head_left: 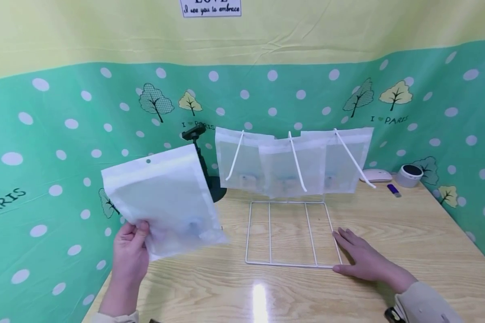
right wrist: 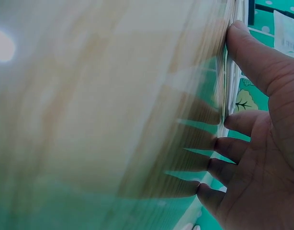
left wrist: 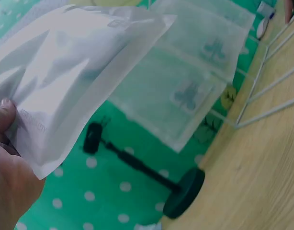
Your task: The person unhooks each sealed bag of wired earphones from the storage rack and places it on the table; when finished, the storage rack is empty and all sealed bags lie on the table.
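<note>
My left hand pinches the lower left edge of a frosted white plastic bag, held up tilted. A small hole shows near the bag's top edge, and blurred coloured shapes show through its lower part. In the left wrist view the bag bulges a little. A white wire rack stands on the table, its three prongs reaching forward. Similar bags hang from it: a left bag, a middle bag and a right bag. My right hand rests spread at the right side of the rack's base.
Behind the held bag stands a black stand with a round base. At the back right are a white mouse, a round white device and a purple USB stick. A green and yellow cloth hangs behind the wooden table.
</note>
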{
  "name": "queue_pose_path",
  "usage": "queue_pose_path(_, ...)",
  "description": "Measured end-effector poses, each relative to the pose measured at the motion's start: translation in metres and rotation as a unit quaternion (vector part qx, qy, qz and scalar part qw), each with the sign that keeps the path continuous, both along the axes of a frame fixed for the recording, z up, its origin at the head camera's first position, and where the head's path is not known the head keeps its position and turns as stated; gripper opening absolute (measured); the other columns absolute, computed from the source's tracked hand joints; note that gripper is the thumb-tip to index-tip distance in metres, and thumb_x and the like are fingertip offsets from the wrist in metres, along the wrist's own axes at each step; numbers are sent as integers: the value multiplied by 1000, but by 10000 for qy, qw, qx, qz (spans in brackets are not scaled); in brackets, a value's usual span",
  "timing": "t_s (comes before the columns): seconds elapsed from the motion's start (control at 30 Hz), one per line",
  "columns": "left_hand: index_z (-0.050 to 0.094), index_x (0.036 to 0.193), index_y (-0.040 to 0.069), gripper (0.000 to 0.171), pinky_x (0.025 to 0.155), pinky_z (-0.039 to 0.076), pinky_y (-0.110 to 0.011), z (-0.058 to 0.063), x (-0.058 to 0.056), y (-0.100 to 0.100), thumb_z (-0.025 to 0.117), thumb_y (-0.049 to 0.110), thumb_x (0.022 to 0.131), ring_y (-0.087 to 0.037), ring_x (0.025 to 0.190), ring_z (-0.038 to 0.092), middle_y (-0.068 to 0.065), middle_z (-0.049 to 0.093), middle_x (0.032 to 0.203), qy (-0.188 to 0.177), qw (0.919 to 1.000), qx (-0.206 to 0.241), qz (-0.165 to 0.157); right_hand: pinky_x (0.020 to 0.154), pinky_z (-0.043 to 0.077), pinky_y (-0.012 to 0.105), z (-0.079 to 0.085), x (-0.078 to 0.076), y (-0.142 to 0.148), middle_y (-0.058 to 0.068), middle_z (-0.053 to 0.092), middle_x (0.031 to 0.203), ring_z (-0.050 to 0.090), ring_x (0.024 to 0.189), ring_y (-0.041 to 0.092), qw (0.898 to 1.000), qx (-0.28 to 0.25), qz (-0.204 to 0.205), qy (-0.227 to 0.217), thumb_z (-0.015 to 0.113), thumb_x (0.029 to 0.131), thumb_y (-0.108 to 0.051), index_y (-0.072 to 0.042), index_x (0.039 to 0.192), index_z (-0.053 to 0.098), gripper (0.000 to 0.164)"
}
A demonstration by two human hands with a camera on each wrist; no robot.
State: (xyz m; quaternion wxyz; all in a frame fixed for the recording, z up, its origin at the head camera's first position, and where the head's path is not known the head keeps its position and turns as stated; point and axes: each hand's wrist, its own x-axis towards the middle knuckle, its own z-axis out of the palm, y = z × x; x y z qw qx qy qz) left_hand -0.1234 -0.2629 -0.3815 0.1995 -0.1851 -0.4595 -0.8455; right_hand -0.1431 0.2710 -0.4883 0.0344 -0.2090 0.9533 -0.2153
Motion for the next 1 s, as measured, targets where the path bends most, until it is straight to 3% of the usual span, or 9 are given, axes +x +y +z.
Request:
queue_pose_path(0.17, 70, 100, 3, 28, 75, 53, -19, -17, -10, -20, 45, -7, 99, -10, 87, 65, -2, 70, 95, -633, 9961, -463, 406, 106, 25, 67, 3, 0, -1, 31, 30, 151, 24, 137, 53, 9999, 49, -55, -92, 69, 81, -60, 3, 146, 38, 96)
queue_pose_path(0.3, 70, 99, 16, 27, 69, 55, -18, -38, -18, -28, 49, -1, 100, -6, 81, 65, 4, 71, 90, -1531, 9810, -1130, 387, 105, 26, 68, 4, 1, -2, 31, 30, 150, 24, 136, 53, 9999, 59, -63, -108, 69, 81, -59, 4, 146, 38, 96)
queue_pose_path(0.5, 68, 105, 27, 24, 71, 54, -18, -66, -33, -28, 54, 9, 100, -4, 82, 64, 8, 70, 91, -2428, 9470, -2086, 267, 105, 26, 68, 5, 2, -3, 30, 29, 151, 24, 137, 53, 9997, 110, -95, -215, 68, 81, -61, 3, 147, 37, 97)
queue_pose_path(0.6, 65, 113, 17, 17, 72, 54, -21, -76, -42, -24, 56, 13, 99, -6, 82, 63, 7, 70, 90, -2926, 9258, -2380, 248, 104, 28, 68, 5, 2, -4, 31, 30, 150, 25, 136, 54, 9998, 124, -38, -129, 68, 81, -60, 4, 146, 38, 96)
queue_pose_path(0.7, 53, 133, 4, 35, 74, 55, -25, -84, -51, -19, 54, 17, 101, -9, 85, 64, 5, 69, 94, -3493, 9002, -2601, -1, 105, 27, 67, 5, 2, -4, 31, 30, 151, 25, 136, 53, 9999, 121, -47, -113, 69, 81, -59, 4, 146, 38, 96)
queue_pose_path(0.8, 40, 144, -3, 49, 78, 54, -28, -91, -58, -14, 52, 19, 102, -12, 91, 63, 2, 67, 102, -3922, 8769, -2771, -195, 105, 27, 68, 5, 2, -3, 31, 30, 151, 25, 136, 53, 9999, 109, -30, -102, 69, 81, -59, 4, 146, 38, 96)
queue_pose_path(0.9, 38, 145, -2, 50, 80, 53, -30, -96, -63, -9, 50, 19, 102, -13, 94, 62, -3, 66, 108, -4103, 8622, -2957, -286, 105, 26, 68, 5, 1, -3, 30, 29, 151, 23, 137, 53, 9998, 103, -51, -160, 68, 81, -60, 3, 147, 37, 97)
queue_pose_path(1.0, 41, 144, -3, 49, 81, 52, -30, -100, -67, -3, 52, 19, 101, -15, 95, 61, -8, 65, 113, -4157, 8543, -3111, -239, 106, 25, 68, 3, 0, -3, 30, 28, 152, 22, 138, 52, 9996, 147, -95, -226, 67, 81, -62, 2, 148, 36, 98)
